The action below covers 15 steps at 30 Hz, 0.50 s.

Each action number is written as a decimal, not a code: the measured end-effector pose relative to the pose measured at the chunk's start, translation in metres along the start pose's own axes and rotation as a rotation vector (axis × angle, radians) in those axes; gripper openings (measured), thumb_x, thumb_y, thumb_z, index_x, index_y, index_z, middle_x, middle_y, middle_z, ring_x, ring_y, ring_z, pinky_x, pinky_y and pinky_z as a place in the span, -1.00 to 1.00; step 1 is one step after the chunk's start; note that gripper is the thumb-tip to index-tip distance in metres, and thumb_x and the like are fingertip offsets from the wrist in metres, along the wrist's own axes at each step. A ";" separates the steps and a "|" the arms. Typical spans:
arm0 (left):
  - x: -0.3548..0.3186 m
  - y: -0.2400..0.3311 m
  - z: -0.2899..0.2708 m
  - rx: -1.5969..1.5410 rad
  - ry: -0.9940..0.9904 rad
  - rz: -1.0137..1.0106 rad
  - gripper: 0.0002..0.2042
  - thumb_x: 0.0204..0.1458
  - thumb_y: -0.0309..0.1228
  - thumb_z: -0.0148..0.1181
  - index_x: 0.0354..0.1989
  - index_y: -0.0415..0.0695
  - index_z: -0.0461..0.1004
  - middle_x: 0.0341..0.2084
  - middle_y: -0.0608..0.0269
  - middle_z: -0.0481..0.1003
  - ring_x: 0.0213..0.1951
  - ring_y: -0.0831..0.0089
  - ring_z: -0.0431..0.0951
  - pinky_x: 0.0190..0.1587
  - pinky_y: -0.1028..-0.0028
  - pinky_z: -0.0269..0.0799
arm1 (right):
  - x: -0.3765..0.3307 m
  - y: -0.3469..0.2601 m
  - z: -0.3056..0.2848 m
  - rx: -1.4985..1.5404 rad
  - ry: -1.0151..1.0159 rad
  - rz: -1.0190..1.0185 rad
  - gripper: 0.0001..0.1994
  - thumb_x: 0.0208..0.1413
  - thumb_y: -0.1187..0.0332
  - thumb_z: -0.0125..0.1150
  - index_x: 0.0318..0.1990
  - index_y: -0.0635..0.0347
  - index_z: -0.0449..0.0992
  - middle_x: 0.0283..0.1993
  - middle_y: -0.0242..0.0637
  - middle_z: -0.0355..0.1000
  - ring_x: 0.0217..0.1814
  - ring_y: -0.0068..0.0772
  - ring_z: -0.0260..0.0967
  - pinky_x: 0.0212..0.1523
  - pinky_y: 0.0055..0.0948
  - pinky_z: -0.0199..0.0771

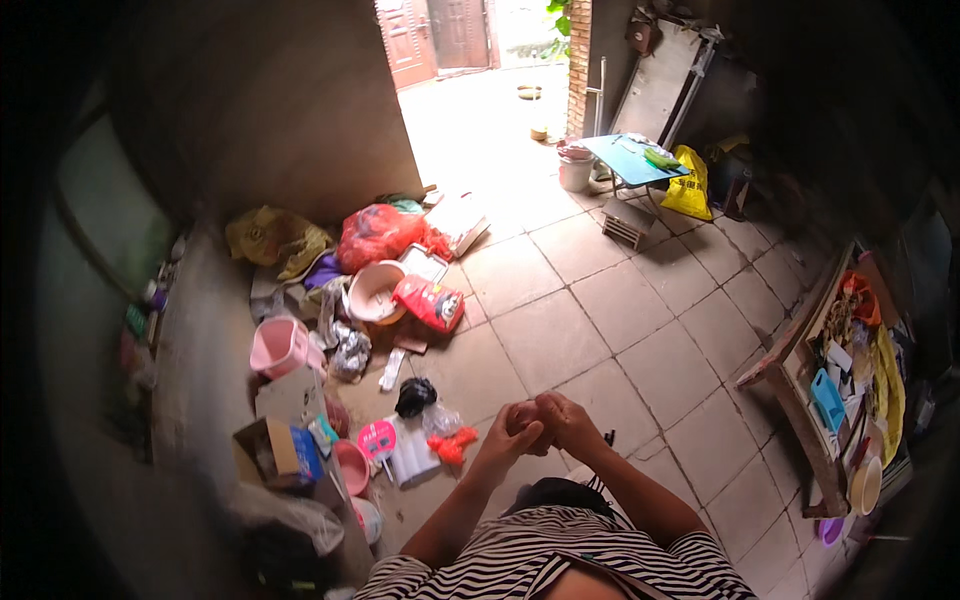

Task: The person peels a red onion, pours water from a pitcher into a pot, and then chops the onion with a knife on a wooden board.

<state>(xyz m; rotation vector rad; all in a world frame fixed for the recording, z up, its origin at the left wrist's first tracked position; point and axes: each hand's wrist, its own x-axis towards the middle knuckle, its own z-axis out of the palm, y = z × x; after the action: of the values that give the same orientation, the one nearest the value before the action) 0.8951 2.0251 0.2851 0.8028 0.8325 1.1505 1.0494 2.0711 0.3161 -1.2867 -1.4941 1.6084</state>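
Pressing together in front of the chest, the left hand (520,425) and right hand (565,418) touch, their fingers curled in against each other; whether anything lies between them I cannot tell. Below them is the tiled floor (560,330). Just to the left lie an orange scrap (452,444), a clear plastic bag (440,418) and a black bag (414,396). Farther left sit a pink fan (377,440), a pink bucket (280,345) and a cardboard box (268,450). A red bag (378,233) rests near the wall. Well apart on the right stands a cluttered wooden desk (790,365); a small blue desk (628,160) stands by the doorway.
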 end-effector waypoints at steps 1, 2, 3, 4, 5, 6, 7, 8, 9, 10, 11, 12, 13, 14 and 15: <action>0.024 0.006 -0.007 0.036 0.014 -0.034 -0.48 0.10 -0.16 0.23 0.08 -0.21 0.21 -0.22 0.20 0.44 -0.27 0.45 0.55 -0.39 0.45 0.54 | 0.033 0.011 -0.006 0.022 -0.016 -0.096 -0.59 0.29 -0.04 -0.08 -0.28 0.16 0.42 -0.56 -0.44 0.33 -0.65 -0.66 0.18 -0.67 -0.61 0.15; 0.043 0.016 -0.010 0.067 0.033 -0.069 -0.49 0.10 -0.16 0.23 0.08 -0.21 0.21 -0.22 0.20 0.44 -0.29 0.45 0.55 -0.40 0.46 0.54 | 0.056 0.008 -0.011 0.031 -0.020 -0.075 -0.60 0.30 -0.02 -0.09 -0.26 0.16 0.42 -0.56 -0.45 0.32 -0.65 -0.67 0.18 -0.67 -0.61 0.15; 0.065 0.027 -0.013 0.095 0.048 -0.100 -0.49 0.10 -0.16 0.23 0.07 -0.21 0.21 -0.23 0.20 0.45 -0.30 0.46 0.55 -0.42 0.47 0.54 | 0.080 0.003 -0.017 0.035 -0.021 -0.056 -0.61 0.31 0.00 -0.09 -0.25 0.17 0.43 -0.57 -0.45 0.32 -0.65 -0.67 0.18 -0.68 -0.61 0.15; 0.087 0.040 -0.016 0.109 0.054 -0.162 -0.47 0.07 -0.14 0.24 0.09 -0.19 0.22 -0.22 0.20 0.45 -0.32 0.46 0.56 -0.43 0.48 0.54 | 0.103 -0.004 -0.027 0.087 -0.034 -0.017 -0.62 0.31 0.01 -0.10 -0.25 0.16 0.43 -0.57 -0.45 0.32 -0.65 -0.67 0.18 -0.68 -0.61 0.15; 0.110 0.048 -0.020 0.115 0.050 -0.162 -0.46 0.06 -0.15 0.25 0.11 -0.18 0.22 -0.21 0.20 0.45 -0.32 0.45 0.56 -0.44 0.48 0.55 | 0.125 -0.011 -0.037 0.142 -0.058 0.026 -0.63 0.32 0.03 -0.11 -0.24 0.16 0.44 -0.56 -0.46 0.32 -0.65 -0.67 0.18 -0.68 -0.61 0.15; 0.133 0.055 -0.023 0.120 0.046 -0.163 -0.45 0.05 -0.15 0.26 0.12 -0.17 0.22 -0.20 0.20 0.45 -0.31 0.45 0.56 -0.44 0.47 0.55 | 0.148 -0.016 -0.047 0.196 -0.083 0.069 -0.64 0.32 0.05 -0.11 -0.24 0.16 0.44 -0.56 -0.46 0.31 -0.65 -0.67 0.17 -0.69 -0.61 0.15; 0.158 0.061 -0.028 0.124 0.042 -0.163 -0.44 0.04 -0.15 0.26 0.13 -0.16 0.22 -0.19 0.20 0.45 -0.31 0.44 0.56 -0.45 0.47 0.55 | 0.171 -0.018 -0.056 0.235 -0.081 0.088 -0.65 0.33 0.06 -0.12 -0.23 0.15 0.45 -0.55 -0.46 0.32 -0.65 -0.67 0.17 -0.69 -0.61 0.15; 0.184 0.069 -0.033 0.138 0.013 -0.159 -0.36 0.01 -0.17 0.28 0.22 -0.14 0.18 -0.10 0.15 0.43 -0.26 0.40 0.57 -0.42 0.43 0.58 | 0.195 -0.027 -0.066 0.273 -0.082 0.097 -0.66 0.33 0.07 -0.13 -0.22 0.15 0.45 -0.55 -0.46 0.32 -0.65 -0.66 0.17 -0.68 -0.62 0.15; 0.209 0.078 -0.035 0.143 0.007 -0.158 -0.34 0.01 -0.18 0.28 0.24 -0.14 0.16 -0.07 0.14 0.42 -0.26 0.39 0.58 -0.41 0.42 0.58 | 0.218 -0.034 -0.077 0.309 -0.083 0.106 -0.66 0.33 0.09 -0.14 -0.21 0.14 0.45 -0.54 -0.46 0.32 -0.64 -0.66 0.17 -0.68 -0.62 0.15; 0.235 0.087 -0.036 0.148 0.001 -0.156 -0.33 0.01 -0.19 0.28 0.26 -0.15 0.14 -0.05 0.12 0.41 -0.25 0.38 0.58 -0.39 0.41 0.59 | 0.246 -0.029 -0.087 0.300 -0.114 0.105 -0.64 0.33 0.10 -0.13 -0.11 0.20 0.48 -0.43 -0.39 0.40 -0.56 -0.64 0.27 -0.62 -0.64 0.27; 0.257 0.098 -0.038 0.154 0.003 -0.163 -0.31 0.01 -0.19 0.28 0.28 -0.15 0.12 -0.02 0.10 0.40 -0.24 0.37 0.58 -0.38 0.39 0.59 | 0.267 -0.035 -0.095 0.302 -0.140 0.081 -0.62 0.32 0.06 -0.12 -0.07 0.20 0.45 -0.39 -0.36 0.41 -0.55 -0.62 0.28 -0.62 -0.63 0.27; 0.283 0.103 -0.047 0.161 0.007 -0.211 -0.20 -0.02 -0.22 0.30 0.36 -0.13 0.01 0.09 0.07 0.33 -0.08 0.32 0.53 -0.36 0.39 0.60 | 0.292 -0.044 -0.107 0.337 -0.197 0.103 -0.61 0.31 0.05 -0.09 -0.04 0.20 0.43 -0.36 -0.34 0.42 -0.52 -0.60 0.32 -0.60 -0.62 0.31; 0.308 0.112 -0.052 0.183 -0.026 -0.189 -0.17 -0.03 -0.25 0.32 0.38 -0.14 -0.04 0.14 0.06 0.28 0.02 0.29 0.44 -0.25 0.36 0.57 | 0.317 -0.054 -0.119 0.372 -0.254 0.125 -0.60 0.30 0.03 -0.07 -0.02 0.20 0.41 -0.34 -0.31 0.43 -0.49 -0.58 0.35 -0.58 -0.61 0.35; 0.332 0.122 -0.051 0.198 -0.061 -0.171 -0.14 -0.04 -0.29 0.33 0.39 -0.14 -0.08 0.18 0.04 0.23 0.11 0.26 0.36 -0.14 0.34 0.54 | 0.341 -0.062 -0.129 0.390 -0.283 0.105 -0.59 0.29 0.02 -0.04 -0.01 0.21 0.40 -0.32 -0.30 0.44 -0.46 -0.56 0.38 -0.56 -0.59 0.38; 0.355 0.135 -0.048 0.213 -0.096 -0.153 -0.10 -0.05 -0.33 0.34 0.41 -0.15 -0.13 0.23 0.03 0.17 0.21 0.23 0.28 -0.03 0.32 0.51 | 0.366 -0.071 -0.135 0.409 -0.313 0.084 -0.57 0.27 0.01 0.00 0.01 0.21 0.39 -0.30 -0.28 0.44 -0.43 -0.54 0.40 -0.53 -0.57 0.41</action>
<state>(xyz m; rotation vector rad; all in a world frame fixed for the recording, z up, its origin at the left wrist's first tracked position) 0.8636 2.4038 0.3298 0.9455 0.9296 0.8911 1.0278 2.4669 0.3047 -0.9090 -1.2008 2.1130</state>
